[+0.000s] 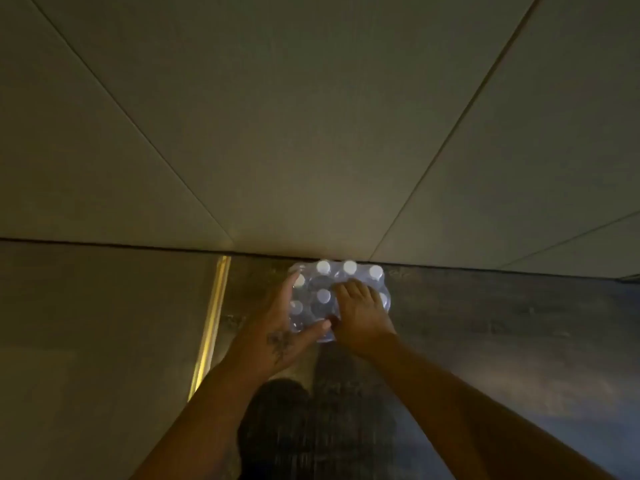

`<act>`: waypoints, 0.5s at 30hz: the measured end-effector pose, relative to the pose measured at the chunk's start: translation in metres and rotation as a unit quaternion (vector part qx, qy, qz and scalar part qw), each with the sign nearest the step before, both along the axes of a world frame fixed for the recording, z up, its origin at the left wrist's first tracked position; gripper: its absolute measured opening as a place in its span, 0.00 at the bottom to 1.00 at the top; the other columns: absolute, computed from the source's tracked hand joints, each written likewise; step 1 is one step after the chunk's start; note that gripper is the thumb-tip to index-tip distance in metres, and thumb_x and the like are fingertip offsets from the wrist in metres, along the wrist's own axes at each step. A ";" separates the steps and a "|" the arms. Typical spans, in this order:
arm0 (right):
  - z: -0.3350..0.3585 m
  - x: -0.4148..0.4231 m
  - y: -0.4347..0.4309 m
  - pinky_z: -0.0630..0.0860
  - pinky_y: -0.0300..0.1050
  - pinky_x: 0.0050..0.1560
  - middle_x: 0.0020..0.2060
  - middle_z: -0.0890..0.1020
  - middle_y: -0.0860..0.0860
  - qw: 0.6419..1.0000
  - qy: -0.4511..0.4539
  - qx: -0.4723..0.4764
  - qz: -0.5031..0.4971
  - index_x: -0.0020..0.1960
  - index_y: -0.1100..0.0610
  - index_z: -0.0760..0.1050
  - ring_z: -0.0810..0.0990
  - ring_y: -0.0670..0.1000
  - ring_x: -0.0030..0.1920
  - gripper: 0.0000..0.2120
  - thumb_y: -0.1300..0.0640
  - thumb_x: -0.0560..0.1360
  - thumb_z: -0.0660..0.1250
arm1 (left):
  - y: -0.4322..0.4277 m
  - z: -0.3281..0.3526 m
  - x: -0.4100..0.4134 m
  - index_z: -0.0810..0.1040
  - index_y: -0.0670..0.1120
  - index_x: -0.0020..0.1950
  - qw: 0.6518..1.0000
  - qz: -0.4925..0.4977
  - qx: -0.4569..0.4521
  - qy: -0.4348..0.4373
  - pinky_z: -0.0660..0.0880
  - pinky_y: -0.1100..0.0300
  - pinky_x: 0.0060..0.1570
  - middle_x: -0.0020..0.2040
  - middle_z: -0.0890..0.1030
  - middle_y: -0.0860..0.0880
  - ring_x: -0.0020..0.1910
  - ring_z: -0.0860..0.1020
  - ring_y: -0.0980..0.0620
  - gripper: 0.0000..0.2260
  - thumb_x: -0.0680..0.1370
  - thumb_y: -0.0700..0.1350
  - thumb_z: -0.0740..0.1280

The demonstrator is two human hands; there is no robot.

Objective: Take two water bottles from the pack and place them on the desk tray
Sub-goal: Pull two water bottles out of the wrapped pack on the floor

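The pack (341,299) of water bottles sits on the dark floor (485,323), pushed up against the foot of the pale panelled wall (311,150). It is wrapped in clear plastic film, and inside it the bottles stand upright, showing as round white caps (323,266) seen from above: three in the row nearest the wall, more in the rows nearer the person, some covered by the hands. No bottle is out of the pack.

The left hand (280,327) lies against the left side of the pack, spread wide. Its fingers (289,284) run flat along the film towards the wall, and its thumb (318,329) stretches across the pack's near edge. It presses on the wrapping but has not closed round anything.

The right hand (363,313) rests on top of the pack, right of its middle, palm down. Its fingers (346,287) are curled, with the tips dug in among the caps just behind the row by the wall. Whether they have hold of a bottle neck or only the film I cannot tell; the picture is dim and soft there.

Left of the pack a bright yellow strip (211,327) runs along the floor from the wall towards the person. Nearer than the pack, between the forearms, is a dark shape (287,410), too blurred to make out.
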State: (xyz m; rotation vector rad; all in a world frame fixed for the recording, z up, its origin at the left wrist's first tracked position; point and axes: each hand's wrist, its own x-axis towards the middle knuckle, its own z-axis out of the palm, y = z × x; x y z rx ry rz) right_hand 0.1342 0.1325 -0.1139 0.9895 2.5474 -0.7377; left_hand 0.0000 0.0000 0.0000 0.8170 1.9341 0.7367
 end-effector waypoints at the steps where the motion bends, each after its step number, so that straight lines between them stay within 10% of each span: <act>1: -0.018 -0.002 0.002 0.53 0.59 0.83 0.81 0.67 0.54 1.000 0.008 0.016 0.016 0.80 0.51 0.62 0.62 0.57 0.82 0.34 0.41 0.80 0.68 | 0.002 -0.017 0.000 0.54 0.55 0.87 1.000 -0.025 0.002 0.002 0.69 0.53 0.74 0.85 0.64 0.53 0.82 0.65 0.51 0.42 0.80 0.57 0.74; 15: -0.068 -0.018 0.013 0.62 0.57 0.77 0.75 0.74 0.52 0.992 0.032 0.101 0.068 0.75 0.48 0.67 0.71 0.55 0.74 0.29 0.37 0.79 0.67 | 0.024 -0.075 -0.026 0.51 0.63 0.86 0.991 -0.112 -0.044 0.051 0.68 0.37 0.79 0.87 0.60 0.52 0.85 0.63 0.46 0.47 0.77 0.54 0.78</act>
